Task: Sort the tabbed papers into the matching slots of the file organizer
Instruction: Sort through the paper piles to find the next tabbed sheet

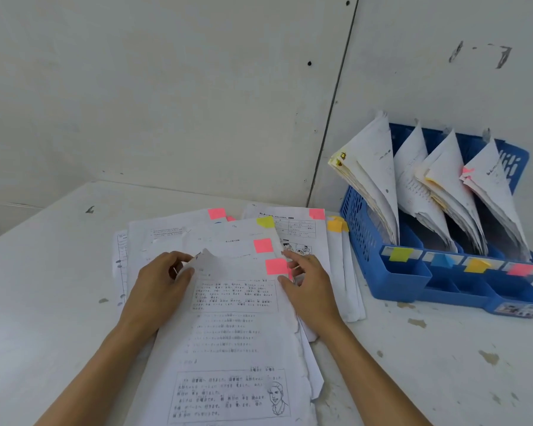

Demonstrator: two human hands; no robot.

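Note:
A loose pile of printed papers (228,241) with pink, green and orange tabs lies on the white table. On top is a sheet with a pink tab (276,266) at its upper right corner. My left hand (160,287) pinches that sheet's curled upper left corner. My right hand (311,284) holds its right edge just below the pink tab. The blue file organizer (391,281) stands at the right, its slots holding leaning papers and marked in front with a green label (399,254), a blue label (442,260), an orange label (476,265) and a pink label (520,269).
White walls meet in a corner behind the table. A narrow stack with an orange tab (336,225) lies between the pile and the organizer. The table surface (443,348) is chipped in spots at the right.

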